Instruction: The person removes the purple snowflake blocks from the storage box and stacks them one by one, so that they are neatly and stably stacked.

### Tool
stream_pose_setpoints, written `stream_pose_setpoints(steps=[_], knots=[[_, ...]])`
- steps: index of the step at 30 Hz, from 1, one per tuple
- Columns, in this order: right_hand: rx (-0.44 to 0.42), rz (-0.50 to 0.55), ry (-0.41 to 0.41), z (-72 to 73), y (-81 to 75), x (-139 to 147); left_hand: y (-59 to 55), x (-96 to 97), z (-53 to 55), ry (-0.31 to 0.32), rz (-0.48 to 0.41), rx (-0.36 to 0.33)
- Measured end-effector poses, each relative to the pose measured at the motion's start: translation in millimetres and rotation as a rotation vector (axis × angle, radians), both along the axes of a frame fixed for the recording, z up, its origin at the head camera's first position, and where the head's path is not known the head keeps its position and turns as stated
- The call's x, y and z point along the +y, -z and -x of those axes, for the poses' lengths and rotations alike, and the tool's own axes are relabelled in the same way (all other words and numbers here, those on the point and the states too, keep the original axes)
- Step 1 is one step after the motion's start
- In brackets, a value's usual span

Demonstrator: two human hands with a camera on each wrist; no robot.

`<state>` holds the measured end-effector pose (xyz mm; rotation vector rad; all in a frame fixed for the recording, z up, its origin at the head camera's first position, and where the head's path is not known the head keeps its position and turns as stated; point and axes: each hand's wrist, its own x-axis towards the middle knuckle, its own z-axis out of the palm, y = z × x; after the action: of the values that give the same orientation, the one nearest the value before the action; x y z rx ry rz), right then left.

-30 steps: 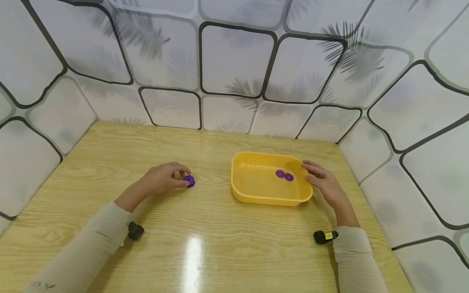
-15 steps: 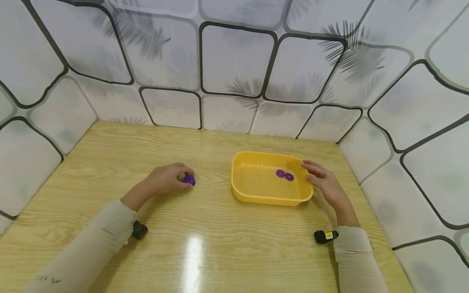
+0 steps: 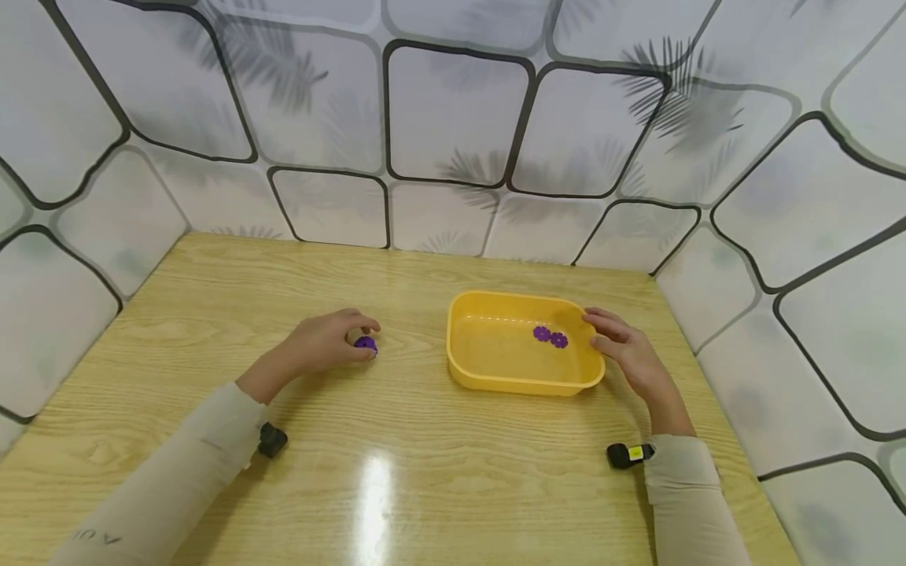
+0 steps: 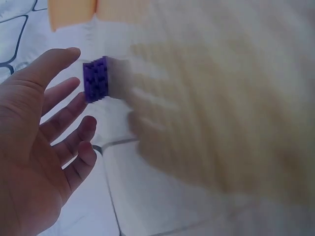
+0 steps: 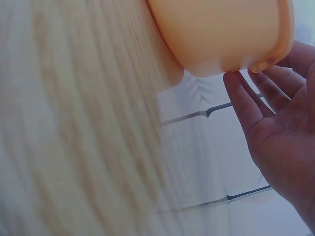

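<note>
A short stack of purple flower-shaped discs (image 4: 96, 79) stands on the table (image 3: 425, 464), left of the yellow tub (image 3: 524, 385). My left hand (image 3: 322, 343) reaches around it with spread fingers; in the left wrist view the thumb and fingers stand apart, not gripping it. The thumb partly covers the stack in the head view. At the tub's right end my right hand (image 3: 633, 362) touches the rim with fairly straight fingers. The right wrist view shows fingertips (image 5: 231, 78) against the tub's end. Two purple discs (image 3: 550, 337) lie inside the tub, toward its right.
Patterned white walls (image 3: 453, 118) enclose the wooden table at the back and both sides. A black wrist camera (image 3: 272, 440) sits at the left cuff, another wrist camera (image 3: 620, 456) at the right.
My left hand has moved slightly right and forward around the purple stack, its fingers now spread wider past it. The right hand and the tub have stayed put.
</note>
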<state>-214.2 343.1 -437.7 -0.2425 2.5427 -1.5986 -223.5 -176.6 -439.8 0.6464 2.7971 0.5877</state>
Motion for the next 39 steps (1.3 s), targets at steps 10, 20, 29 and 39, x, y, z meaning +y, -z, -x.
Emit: stream_pose_setpoints(steps=[10, 20, 29, 39], knots=[[-0.001, -0.004, -0.001, 0.5, -4.8, -0.8, -35.9, 55.6, 25.3, 0.1, -0.11, 0.048], [0.021, -0.024, -0.02, 4.9, -5.2, -2.0, -46.3, 154.1, 47.3, 0.323, -0.101, 0.068], [0.014, -0.018, -0.019, 5.5, -4.3, -2.3, -39.8, 212.3, 53.6, 0.366, -0.108, 0.003], [0.004, -0.003, -0.004, 0.8, 1.2, 0.6, -30.7, 238.3, 50.8, 0.374, -0.152, -0.065]])
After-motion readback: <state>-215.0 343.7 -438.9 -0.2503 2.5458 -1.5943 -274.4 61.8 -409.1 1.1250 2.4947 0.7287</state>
